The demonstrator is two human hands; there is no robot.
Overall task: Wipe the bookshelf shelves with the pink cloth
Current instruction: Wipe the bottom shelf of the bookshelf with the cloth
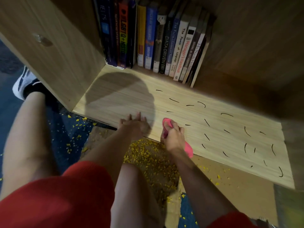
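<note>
Firmly bunching the pink cloth (166,121), the right hand (172,137) should press toward black marks (227,114) at three o'clock, left hand (134,125) flat on the shelf (115,96).

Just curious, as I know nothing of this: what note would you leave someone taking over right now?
Left hand open, fingers flat on the front edge of the shelf.
Right hand grips the pink cloth beside it.
The left part shows no marks; black marks cover the middle and right, still to wipe.
Books stand at the back.
</note>
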